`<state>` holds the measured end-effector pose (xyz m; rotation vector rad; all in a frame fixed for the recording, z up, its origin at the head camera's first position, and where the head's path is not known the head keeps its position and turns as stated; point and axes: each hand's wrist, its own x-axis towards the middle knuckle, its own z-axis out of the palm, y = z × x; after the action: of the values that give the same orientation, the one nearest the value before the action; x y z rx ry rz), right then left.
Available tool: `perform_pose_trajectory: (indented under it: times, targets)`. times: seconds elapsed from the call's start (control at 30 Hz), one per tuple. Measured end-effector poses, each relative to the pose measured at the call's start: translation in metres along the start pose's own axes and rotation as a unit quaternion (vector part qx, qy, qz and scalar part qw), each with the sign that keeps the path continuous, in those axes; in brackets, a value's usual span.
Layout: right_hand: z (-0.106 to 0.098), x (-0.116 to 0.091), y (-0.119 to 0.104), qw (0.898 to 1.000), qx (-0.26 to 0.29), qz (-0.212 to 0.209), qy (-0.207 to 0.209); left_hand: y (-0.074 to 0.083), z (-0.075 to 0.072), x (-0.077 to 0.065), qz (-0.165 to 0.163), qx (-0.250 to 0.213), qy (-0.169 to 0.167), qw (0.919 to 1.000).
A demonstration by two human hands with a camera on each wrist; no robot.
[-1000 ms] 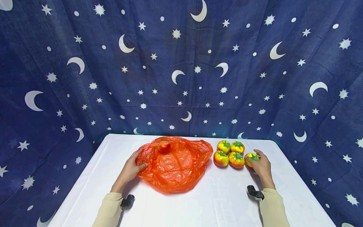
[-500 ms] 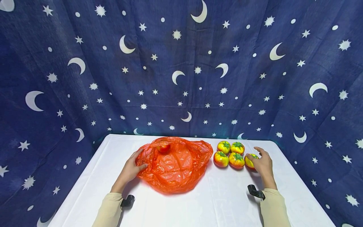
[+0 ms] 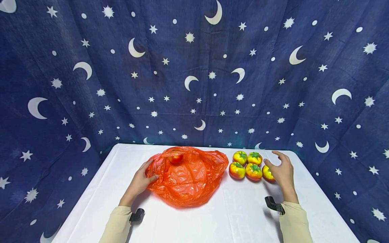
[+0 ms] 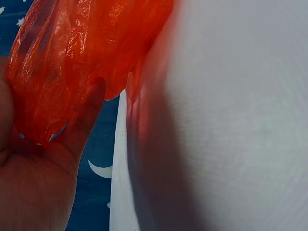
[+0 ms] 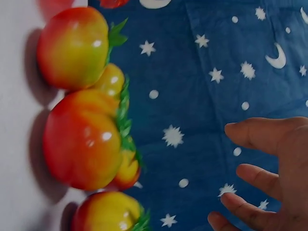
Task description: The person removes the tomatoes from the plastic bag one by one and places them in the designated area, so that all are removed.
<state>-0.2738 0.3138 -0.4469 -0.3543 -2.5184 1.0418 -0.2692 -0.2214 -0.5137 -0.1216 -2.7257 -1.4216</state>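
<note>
A thin orange-red plastic bag [image 3: 191, 195] lies spread on the table with its mouth gaping. My left hand [image 3: 141, 180] holds the bag's left edge between thumb and fingers; in the left wrist view the film [image 4: 77, 53] runs through the crook of the thumb. Inside the bag's back left part sits a red round fruit [image 3: 175, 158]. On the right, my right hand [image 3: 282, 172] hovers with fingers spread and nothing in it, just over the rightmost tomato [image 3: 267, 173], which it partly hides. The right wrist view shows those fingers [image 5: 255, 132] apart from the tomatoes.
Several red-yellow tomatoes with green leafy tops stand in two rows between bag and right hand, among them a front one [image 3: 237, 170] close to the bag's right edge. A white cloth [image 3: 206, 224] covers the table. Behind hangs a blue star-and-moon curtain [image 3: 170, 84].
My right hand has let go of the rightmost tomato and risen off it, fingers spreading wider. That tomato stays beside the others. The left hand and the bag have not moved.
</note>
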Motion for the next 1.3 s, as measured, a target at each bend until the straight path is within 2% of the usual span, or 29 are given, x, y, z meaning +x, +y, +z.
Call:
perform_pose_trajectory:
  times: [0.17, 0.37, 0.63, 0.93, 1.3]
  targets:
    - [-0.004, -0.009, -0.018, 1.000, 0.010, -0.026, 0.001, 0.001, 0.000, -0.001, 0.001, -0.002, 0.002, 1.0000]
    - [-0.002, -0.022, -0.040, 0.996, 0.033, -0.077, -0.004, 0.001, 0.001, -0.003, 0.012, -0.005, 0.001, 0.9999]
    - [0.006, -0.036, -0.062, 0.990, 0.051, -0.131, -0.029, 0.001, 0.003, -0.003, 0.022, 0.003, 0.013, 0.9997]
    - [0.030, -0.050, -0.084, 0.974, 0.077, -0.203, -0.060, 0.010, 0.000, 0.000, 0.018, 0.009, 0.007, 0.9998]
    - [0.065, -0.070, -0.107, 0.956, 0.076, -0.253, -0.125, 0.012, 0.002, 0.002, 0.005, 0.005, 0.005, 1.0000]
